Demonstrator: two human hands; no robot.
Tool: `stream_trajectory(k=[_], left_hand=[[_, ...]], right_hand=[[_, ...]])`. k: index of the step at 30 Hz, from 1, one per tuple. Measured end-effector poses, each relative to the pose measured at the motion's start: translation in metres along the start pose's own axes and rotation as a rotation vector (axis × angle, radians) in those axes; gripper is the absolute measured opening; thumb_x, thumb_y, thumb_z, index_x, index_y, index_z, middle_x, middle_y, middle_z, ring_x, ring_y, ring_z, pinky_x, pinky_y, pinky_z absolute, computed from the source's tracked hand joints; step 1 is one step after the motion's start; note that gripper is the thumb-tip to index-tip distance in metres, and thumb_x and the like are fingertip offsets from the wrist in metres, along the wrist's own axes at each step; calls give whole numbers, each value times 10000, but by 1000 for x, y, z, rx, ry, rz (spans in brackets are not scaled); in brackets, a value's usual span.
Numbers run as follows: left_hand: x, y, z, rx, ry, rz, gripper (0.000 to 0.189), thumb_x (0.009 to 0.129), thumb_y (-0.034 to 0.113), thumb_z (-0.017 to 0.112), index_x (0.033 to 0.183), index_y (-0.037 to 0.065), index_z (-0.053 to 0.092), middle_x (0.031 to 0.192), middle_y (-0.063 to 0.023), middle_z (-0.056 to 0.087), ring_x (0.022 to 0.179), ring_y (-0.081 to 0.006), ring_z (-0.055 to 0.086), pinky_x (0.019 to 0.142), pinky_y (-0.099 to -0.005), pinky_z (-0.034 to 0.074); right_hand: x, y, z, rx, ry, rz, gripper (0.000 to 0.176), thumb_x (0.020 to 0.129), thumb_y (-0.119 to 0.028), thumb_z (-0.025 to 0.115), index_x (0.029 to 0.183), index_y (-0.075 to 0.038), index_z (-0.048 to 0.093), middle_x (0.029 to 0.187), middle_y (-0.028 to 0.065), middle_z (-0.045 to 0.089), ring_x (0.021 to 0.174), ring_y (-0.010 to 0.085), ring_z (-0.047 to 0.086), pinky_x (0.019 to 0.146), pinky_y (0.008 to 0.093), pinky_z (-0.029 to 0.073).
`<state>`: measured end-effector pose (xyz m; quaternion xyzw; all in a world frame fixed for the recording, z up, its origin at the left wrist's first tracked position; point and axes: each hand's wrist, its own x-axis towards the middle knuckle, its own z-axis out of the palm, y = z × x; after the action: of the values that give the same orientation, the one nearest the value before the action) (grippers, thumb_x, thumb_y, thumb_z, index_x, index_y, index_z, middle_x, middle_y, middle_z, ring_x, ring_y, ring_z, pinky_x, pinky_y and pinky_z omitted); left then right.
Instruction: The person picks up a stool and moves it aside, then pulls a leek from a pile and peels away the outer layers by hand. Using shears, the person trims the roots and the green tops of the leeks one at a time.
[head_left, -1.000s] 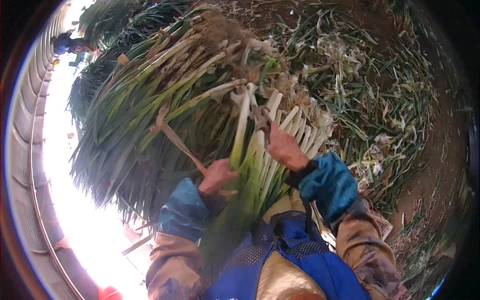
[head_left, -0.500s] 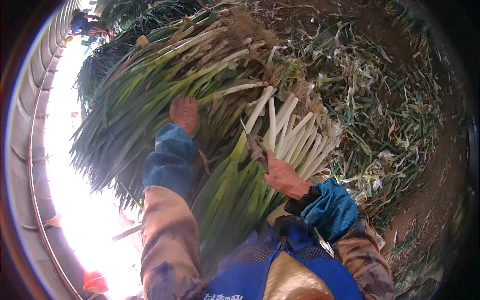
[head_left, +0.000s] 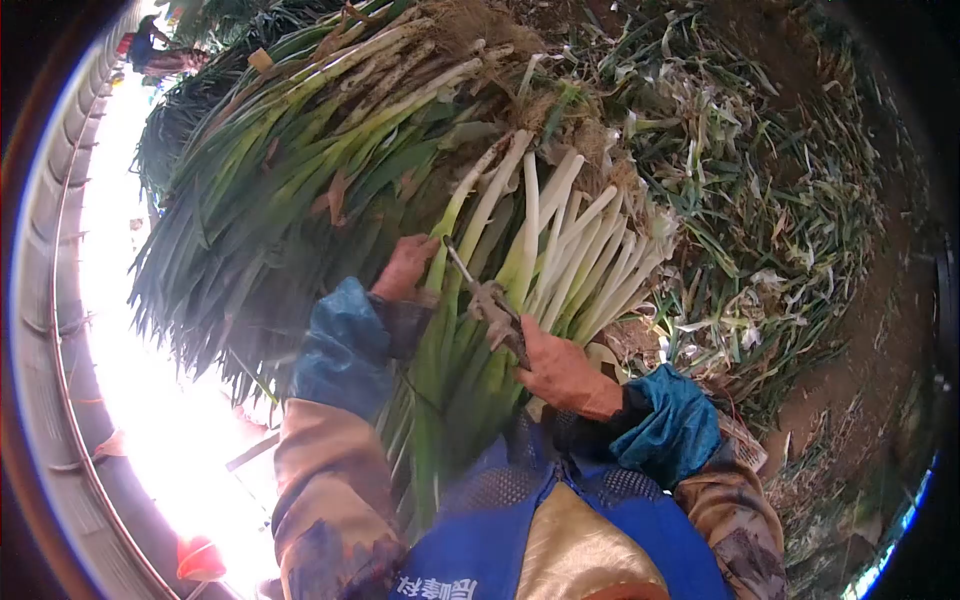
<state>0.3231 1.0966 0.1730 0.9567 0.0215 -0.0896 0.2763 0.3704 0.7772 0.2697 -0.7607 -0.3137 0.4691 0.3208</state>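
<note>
My left hand (head_left: 405, 268) is closed around the green part of a long green onion (head_left: 462, 190), whose roots point away from me. In my right hand (head_left: 568, 372) is a knife (head_left: 490, 308) with rag-like wrapping round its middle; its narrow tip points up and left, close to the left hand. Beneath the knife lies a bundle of cleaned green onions (head_left: 600, 250) with bare white stalks, their leaves running down toward my blue vest (head_left: 480, 540). Farther up and left spreads a pile of unpeeled green onions (head_left: 300, 150) with muddy roots.
Peeled skins and leaf scraps (head_left: 740, 220) litter the brown soil on the right. A ribbed pale wall (head_left: 45, 300) curves along the left side. A red object (head_left: 200, 558) stands at the lower left. Another person (head_left: 150, 45) is partly visible at the top left.
My left hand has moved right and down from the pile, and a green onion is now in it beside the cleaned bundle. The knife has shifted slightly left and down.
</note>
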Motion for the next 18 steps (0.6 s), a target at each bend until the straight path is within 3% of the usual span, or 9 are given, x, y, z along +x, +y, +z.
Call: stream_trajectory(k=[1,2,3,5,7,8,11,14,18], left_hand=[[0,10,10,82,39,47,367,885,247,543,1188,45,505,1241,-193,398,1119,-314,422,921,-400,405],[6,27,9,-373,-17,-240,346,895,241,521,1155,13,515,1186,-198,446,1067,-311,459,890,-403,420],[13,44,8,-814,63,-548,335,906,235,499,1123,-19,525,1130,-204,494,1016,-308,495,860,-406,435],[19,47,6,-1147,83,-894,324,914,220,475,1078,-53,532,1035,-202,550,950,-301,532,823,-412,444],[15,30,28,-1013,194,-783,279,876,172,506,1013,-68,541,868,-165,570,846,-273,565,737,-393,440],[13,30,32,-947,245,-727,257,857,148,522,981,-76,545,785,-146,579,795,-258,582,693,-383,438],[13,60,31,81,419,-633,219,844,119,510,973,-54,547,854,-174,580,830,-325,571,724,-399,446],[18,89,13,500,781,-294,217,823,111,519,978,-41,537,925,-215,563,879,-388,538,770,-440,433],[2,66,26,279,292,-424,257,788,134,561,991,-18,520,949,-220,585,905,-400,552,777,-483,419]], right_hand=[[-1,1,2,-3,-34,24,745,771,-217,597,1291,117,182,973,323,519,936,443,516,792,448,436],[0,7,4,-14,-10,0,733,768,-218,598,1281,113,193,972,324,519,935,446,518,787,451,437],[6,17,6,-26,15,-26,721,765,-218,598,1272,110,203,972,325,519,934,448,520,781,454,439],[10,23,10,-40,96,-88,656,759,-194,587,1225,103,235,904,311,529,880,453,534,746,473,440],[10,25,14,-41,209,-153,548,751,-143,564,1151,96,275,771,281,550,774,458,557,685,506,441],[8,23,15,-34,145,-123,591,754,-163,567,1183,101,257,794,285,548,791,458,550,692,496,441],[6,20,14,-23,31,-63,681,759,-198,570,1253,110,217,827,289,543,821,457,537,704,479,441],[17,32,10,-37,98,-60,685,753,-185,565,1263,111,215,802,284,543,811,452,539,698,486,437],[13,28,5,-33,206,-95,555,751,-145,548,1163,99,266,754,289,545,783,462,554,675,503,441]])
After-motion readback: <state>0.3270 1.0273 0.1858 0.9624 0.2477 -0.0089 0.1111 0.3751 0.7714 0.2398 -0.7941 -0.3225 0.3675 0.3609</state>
